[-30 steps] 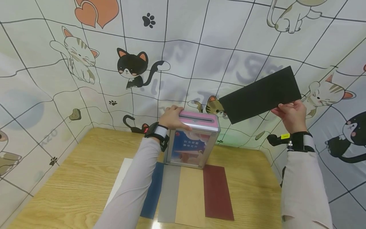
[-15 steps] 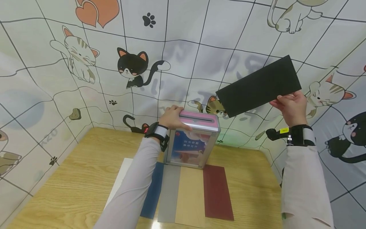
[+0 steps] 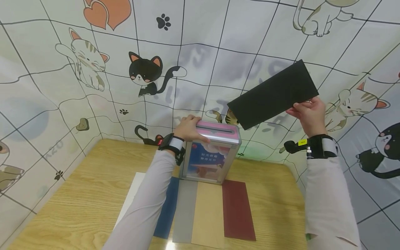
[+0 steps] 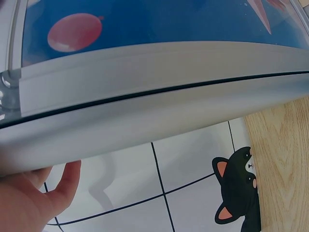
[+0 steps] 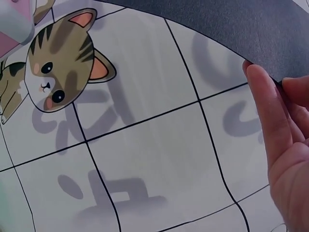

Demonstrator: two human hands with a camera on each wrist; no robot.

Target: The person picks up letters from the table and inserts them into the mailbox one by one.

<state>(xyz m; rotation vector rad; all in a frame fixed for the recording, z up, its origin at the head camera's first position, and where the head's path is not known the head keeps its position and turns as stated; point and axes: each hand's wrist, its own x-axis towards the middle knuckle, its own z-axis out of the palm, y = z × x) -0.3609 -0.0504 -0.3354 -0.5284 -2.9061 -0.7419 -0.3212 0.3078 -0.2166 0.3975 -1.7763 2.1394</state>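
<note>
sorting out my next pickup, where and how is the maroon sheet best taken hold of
Probably pinch the middle of its right long edge, coming in low from the person's right: the maroon sheet lies flat with wooden tabletop on that side, while its left edge runs close beside the tan sheet.

Wht cat-print wall (image 3: 200, 21) behind wd tbl (image 3: 275, 198).

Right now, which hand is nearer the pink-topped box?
Left. The left hand grips the upper left end of the pink-topped box; the right hand is apart from it, off to the right, pinching the black card.
</note>
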